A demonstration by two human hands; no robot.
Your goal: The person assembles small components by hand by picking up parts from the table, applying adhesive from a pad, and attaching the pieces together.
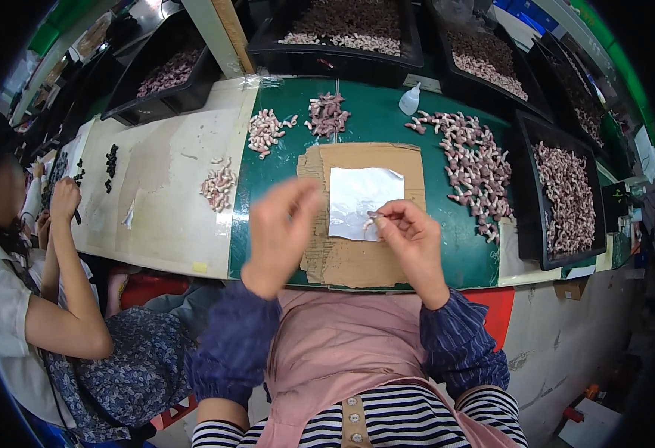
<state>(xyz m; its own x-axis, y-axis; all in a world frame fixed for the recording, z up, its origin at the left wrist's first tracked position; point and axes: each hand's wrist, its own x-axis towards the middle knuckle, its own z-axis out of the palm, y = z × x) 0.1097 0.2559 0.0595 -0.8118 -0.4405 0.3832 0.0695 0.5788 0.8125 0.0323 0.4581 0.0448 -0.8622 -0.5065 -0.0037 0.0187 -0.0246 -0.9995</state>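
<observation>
My right hand pinches a small pale piece with a grey-mauve end over the lower right of a silvery-white sheet. That sheet lies on a piece of brown cardboard with a torn left edge. Left of the sheet, my left hand is raised above the cardboard's edge, its fingers smeared by motion; whether it holds anything I cannot tell. Beyond it sit a pile of small pale pieces and a pile of mauve pieces. To the right spread many joined mauve-and-pale pieces.
A white squeeze bottle stands at the back of the green tabletop. Black bins of pieces line the right and far sides. More pale pieces lie on the left. A co-worker sits at far left, handling dark pieces.
</observation>
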